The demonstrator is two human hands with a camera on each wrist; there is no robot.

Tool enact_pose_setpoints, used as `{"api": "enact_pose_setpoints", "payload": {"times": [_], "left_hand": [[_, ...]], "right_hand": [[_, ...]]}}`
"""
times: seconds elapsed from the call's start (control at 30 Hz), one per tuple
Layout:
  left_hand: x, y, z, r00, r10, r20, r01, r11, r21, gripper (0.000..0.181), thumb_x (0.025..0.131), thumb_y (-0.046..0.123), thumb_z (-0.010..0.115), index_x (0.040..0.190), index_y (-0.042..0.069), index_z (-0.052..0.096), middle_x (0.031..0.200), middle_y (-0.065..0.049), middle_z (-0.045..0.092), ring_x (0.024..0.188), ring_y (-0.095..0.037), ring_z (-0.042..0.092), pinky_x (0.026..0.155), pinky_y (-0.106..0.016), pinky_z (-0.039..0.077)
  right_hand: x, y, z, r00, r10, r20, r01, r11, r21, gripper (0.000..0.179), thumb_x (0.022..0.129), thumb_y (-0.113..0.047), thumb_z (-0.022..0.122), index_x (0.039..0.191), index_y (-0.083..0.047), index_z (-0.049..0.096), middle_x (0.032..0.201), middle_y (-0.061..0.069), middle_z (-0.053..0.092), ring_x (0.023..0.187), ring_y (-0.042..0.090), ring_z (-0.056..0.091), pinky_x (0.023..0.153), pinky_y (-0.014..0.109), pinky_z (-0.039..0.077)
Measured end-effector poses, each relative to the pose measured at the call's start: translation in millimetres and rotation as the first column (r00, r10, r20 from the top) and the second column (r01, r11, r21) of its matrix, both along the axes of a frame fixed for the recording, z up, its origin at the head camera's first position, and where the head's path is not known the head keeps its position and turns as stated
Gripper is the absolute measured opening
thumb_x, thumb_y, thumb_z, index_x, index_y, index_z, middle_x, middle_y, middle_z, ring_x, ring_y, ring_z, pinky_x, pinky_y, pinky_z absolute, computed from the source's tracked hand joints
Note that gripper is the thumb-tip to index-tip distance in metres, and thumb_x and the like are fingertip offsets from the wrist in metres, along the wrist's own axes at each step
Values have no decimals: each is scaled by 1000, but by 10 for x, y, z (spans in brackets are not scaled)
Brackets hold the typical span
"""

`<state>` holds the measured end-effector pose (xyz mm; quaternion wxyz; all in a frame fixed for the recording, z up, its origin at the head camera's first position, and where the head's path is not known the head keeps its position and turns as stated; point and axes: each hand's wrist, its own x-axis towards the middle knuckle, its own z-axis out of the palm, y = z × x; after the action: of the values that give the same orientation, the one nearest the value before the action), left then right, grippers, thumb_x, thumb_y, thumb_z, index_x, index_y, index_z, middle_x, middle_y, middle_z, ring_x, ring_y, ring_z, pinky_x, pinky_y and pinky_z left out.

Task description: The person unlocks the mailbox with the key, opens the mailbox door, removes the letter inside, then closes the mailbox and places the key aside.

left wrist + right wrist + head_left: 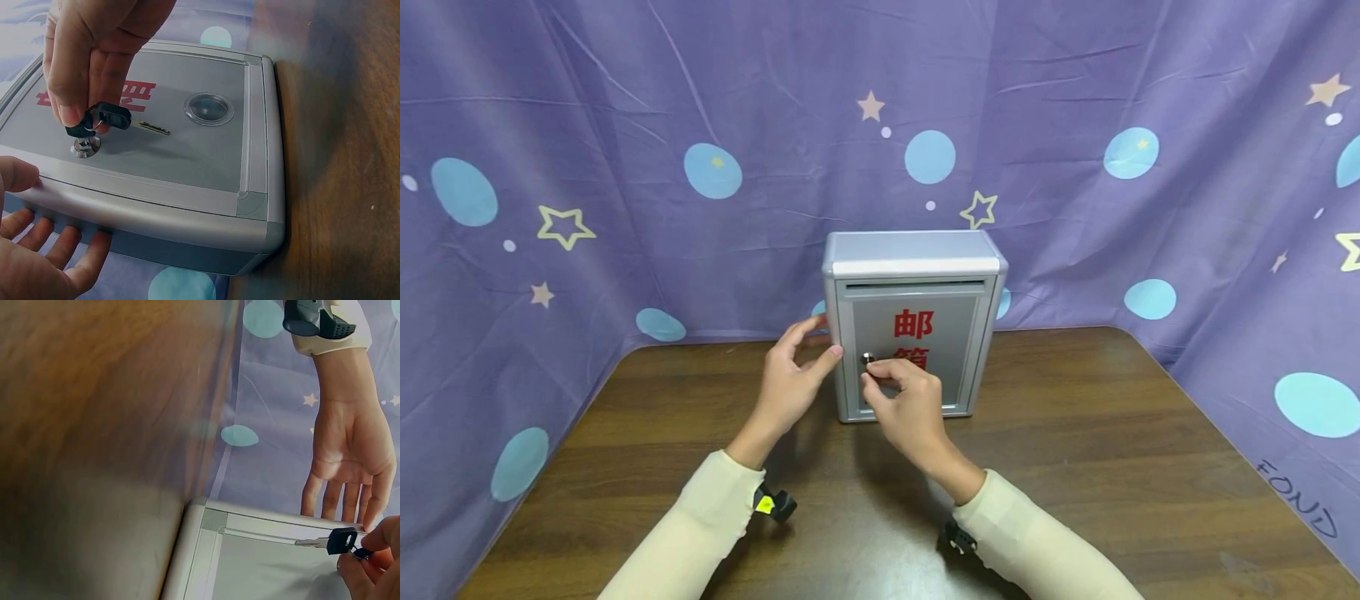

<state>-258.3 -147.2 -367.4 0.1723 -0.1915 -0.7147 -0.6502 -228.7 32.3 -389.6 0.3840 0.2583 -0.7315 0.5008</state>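
A silver-grey metal mailbox (917,268) with red characters on its door stands upright on the table. My right hand (912,410) pinches the black head of a key (77,130) at the round lock (86,148) near the door's left edge. The blade of that key is hidden, apparently in the lock. From the same ring hangs a second black-headed key (152,127), its blade sticking out free. On the mailbox's left side rests my left hand (786,377), fingers extended along the side wall and thumb at the front frame.
Under the mailbox lies a brown wooden table (1075,450). Behind and at both sides hangs a purple curtain (775,100) with stars and blue dots. A slot (917,287) runs across the top of the door, and a round clear window (209,109) sits low on it.
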Motion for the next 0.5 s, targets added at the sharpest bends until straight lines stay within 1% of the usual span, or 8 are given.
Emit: {"api": "enact_pose_setpoints", "payload": {"times": [0.1, 0.2, 0.27, 0.37, 0.43, 0.5], "left_hand": [[4, 7, 3, 1000, 0, -5, 0, 1000, 6, 50, 92, 1, 74, 139, -4, 57, 137, -14, 56, 119, -31, 61, 89, -26, 60], [6, 12, 5, 1000, -2, -6, 2, 1000, 11, 49, 92, 0, 74, 138, -4, 57, 137, -14, 56, 119, -31, 61, 89, -26, 60], [5, 12, 3, 1000, -4, -4, 4, 1000, 15, 49, 92, 0, 74, 138, -4, 57, 138, -13, 56, 119, -30, 61, 89, -26, 60], [9, 11, 3, 1000, -5, -1, 5, 1000, 20, 49, 92, -1, 74, 138, -4, 57, 138, -14, 56, 119, -30, 60, 89, -26, 60], [11, 10, 3, 1000, -5, 0, 5, 1000, 20, 50, 92, -1, 74, 139, -5, 57, 138, -14, 56, 119, -30, 60, 89, -26, 60], [16, 8, 4, 1000, -5, 1, 5, 1000, 22, 49, 92, -1, 74, 138, -5, 57, 138, -14, 56, 119, -30, 60, 89, -26, 60]], "right_hand": [[9, -6, -3, 998, 16, 57, -13, 999, -51, 7, 81, 7, 76, 88, 5, 74, 86, 14, 75, 74, 23, 74, 69, 22, 62], [22, -7, 6, 992, 32, 125, -20, 995, -93, 8, 81, 6, 77, 88, 3, 74, 86, 13, 75, 75, 23, 75, 69, 26, 63], [30, -7, 15, 984, 49, 171, -29, 992, -121, 8, 82, 6, 77, 88, 3, 75, 86, 13, 75, 75, 23, 75, 68, 29, 64], [30, -11, 24, 969, 95, 226, -54, 982, -180, 9, 82, 8, 78, 89, 4, 74, 87, 15, 76, 75, 27, 75, 67, 37, 65], [27, -16, 27, 963, 114, 243, -64, 977, -204, 10, 81, 10, 79, 89, 6, 74, 88, 17, 75, 74, 30, 75, 66, 40, 64], [27, -15, 30, 963, 119, 240, -71, 977, -202, 10, 81, 10, 79, 89, 6, 74, 88, 18, 75, 75, 29, 75, 66, 40, 64]]}}
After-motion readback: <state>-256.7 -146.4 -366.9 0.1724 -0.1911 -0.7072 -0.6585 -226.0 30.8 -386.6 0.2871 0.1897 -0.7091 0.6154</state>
